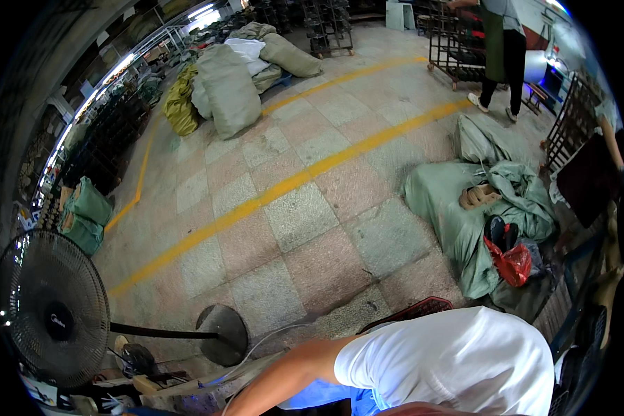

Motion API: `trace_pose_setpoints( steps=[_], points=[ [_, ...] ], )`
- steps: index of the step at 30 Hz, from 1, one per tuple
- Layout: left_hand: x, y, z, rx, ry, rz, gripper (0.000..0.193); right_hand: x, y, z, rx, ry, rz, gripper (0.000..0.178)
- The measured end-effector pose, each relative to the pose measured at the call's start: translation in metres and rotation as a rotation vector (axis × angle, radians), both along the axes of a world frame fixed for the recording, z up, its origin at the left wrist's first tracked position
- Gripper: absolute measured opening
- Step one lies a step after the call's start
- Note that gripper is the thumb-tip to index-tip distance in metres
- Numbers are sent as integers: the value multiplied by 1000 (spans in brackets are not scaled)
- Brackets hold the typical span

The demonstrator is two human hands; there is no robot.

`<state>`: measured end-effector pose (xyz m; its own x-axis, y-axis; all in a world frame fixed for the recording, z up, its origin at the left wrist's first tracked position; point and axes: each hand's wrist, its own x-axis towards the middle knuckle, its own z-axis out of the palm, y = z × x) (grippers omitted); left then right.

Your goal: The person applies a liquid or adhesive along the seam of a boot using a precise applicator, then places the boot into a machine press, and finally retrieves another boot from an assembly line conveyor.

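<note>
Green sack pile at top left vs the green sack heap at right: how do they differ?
The far sack pile holds stuffed, rounded sacks leaning on each other, with yellow and white ones mixed in. The near sack heap is slack and crumpled, lying low. The far pile has nothing on top; the near heap carries tan footwear and a red plastic bag. Both are pale green woven sacks lying on the tiled floor beside yellow lines.

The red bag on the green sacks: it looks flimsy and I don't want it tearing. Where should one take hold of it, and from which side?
Probably the bunched upper end of the red bag, where the plastic gathers near the dark items, coming from above. It lies slumped and crumpled on the green sacks, so its loose body gives no firm hold. Neither of the person's hands is in view.
</note>
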<state>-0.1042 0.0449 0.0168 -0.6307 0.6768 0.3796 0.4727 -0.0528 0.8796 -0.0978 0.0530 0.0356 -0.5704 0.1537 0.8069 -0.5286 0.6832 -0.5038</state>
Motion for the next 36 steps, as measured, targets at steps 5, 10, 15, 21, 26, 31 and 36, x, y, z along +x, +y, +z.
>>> trace_pose_setpoints(
  steps=[5, 10, 15, 21, 26, 31, 36],
  points=[
    [-10, -12, 1, -6, -22, 18, 31, -7, 4, -12, -52, -44, 0, 44],
    [-12, -14, 4, -2, -24, 15, 31, -5, 19, -12, -87, -63, -29, 46],
    [-10, -18, 6, -3, -31, 21, 31, -10, 26, -11, -111, -60, -15, 48],
    [-26, -49, 20, 55, -24, 122, 31, -58, 34, -7, -90, -44, 66, 50],
    [-87, -247, 57, 189, -71, 605, 31, -116, -76, -9, -121, -78, 292, 55],
    [-50, -378, 98, 655, -214, 693, 32, -31, 33, 34, -103, -350, -110, 78],
    [-27, -567, 40, 370, -129, 393, 38, -11, 11, 65, -218, -575, -30, 92]
  ],
)
